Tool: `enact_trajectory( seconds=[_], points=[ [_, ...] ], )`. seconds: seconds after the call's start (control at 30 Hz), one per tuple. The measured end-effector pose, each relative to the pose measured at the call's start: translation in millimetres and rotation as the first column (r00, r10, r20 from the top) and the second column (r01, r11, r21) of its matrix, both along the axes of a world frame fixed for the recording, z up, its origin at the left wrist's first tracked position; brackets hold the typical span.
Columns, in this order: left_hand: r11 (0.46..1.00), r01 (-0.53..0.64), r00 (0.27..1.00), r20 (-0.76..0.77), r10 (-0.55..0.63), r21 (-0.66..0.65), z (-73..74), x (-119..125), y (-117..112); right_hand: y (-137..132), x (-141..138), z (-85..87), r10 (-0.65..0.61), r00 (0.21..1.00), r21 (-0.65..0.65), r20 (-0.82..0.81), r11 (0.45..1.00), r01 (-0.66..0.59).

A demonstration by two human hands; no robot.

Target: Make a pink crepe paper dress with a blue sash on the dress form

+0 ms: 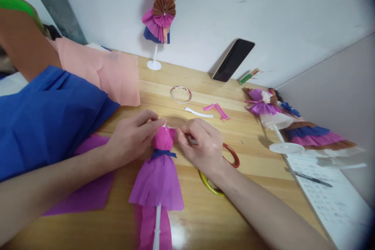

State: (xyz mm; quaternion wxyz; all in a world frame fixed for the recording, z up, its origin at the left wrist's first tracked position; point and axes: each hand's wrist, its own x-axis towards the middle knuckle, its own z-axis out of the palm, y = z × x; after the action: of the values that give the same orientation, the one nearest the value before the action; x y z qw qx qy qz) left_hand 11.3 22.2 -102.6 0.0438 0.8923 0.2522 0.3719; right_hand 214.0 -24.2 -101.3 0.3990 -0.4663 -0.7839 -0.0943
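Observation:
A small pink and purple crepe-paper dress [158, 179] with a dark blue waistband lies on the table, fitted on a white stand [157, 226]. My left hand [136, 134] is closed at the top left of its pink bodice, thumb and fingers pinching the neckline. On the other side, my right hand [200, 140] pinches at the bodice's upper right corner. Something thin and pale runs toward its fingertips, too small to name. Under my right hand and wrist lie scissors [231, 156] with red and yellow handles, partly hidden.
Blue paper [52, 113], peach paper [117, 74] and purple paper [88, 187] are at left. Behind are a finished paper dress [164, 15], a wire ring [181, 94], pink scraps [218, 110], a white strip [199, 113] and a phone [234, 60]. More dresses [316, 133] stand right.

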Motion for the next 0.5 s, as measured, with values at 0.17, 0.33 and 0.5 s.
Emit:
enact_trajectory(
  seconds=[0.17, 0.33, 0.5],
  points=[
    [0.889, -0.019, 0.996, 0.069, 0.056, -0.457, 7.1, 8.9, 6.2, 0.9, -3.0, 1.1, 0.025, 1.000, 0.008, 0.010, 1.000, -0.025],
    [0.722, 0.043, 0.994, 0.102, 0.039, -0.691, 9.8, 11.3, 10.6, 1.1, -2.8, 1.2, 0.029, 0.999, 0.008, -0.023, 1.000, -0.029],
    [0.673, 0.073, 0.992, 0.124, 0.027, -0.736, 8.6, 10.8, 10.0, 2.2, -3.3, -0.1, 0.038, 0.999, 0.020, -0.018, 0.999, -0.037]
  ],
)
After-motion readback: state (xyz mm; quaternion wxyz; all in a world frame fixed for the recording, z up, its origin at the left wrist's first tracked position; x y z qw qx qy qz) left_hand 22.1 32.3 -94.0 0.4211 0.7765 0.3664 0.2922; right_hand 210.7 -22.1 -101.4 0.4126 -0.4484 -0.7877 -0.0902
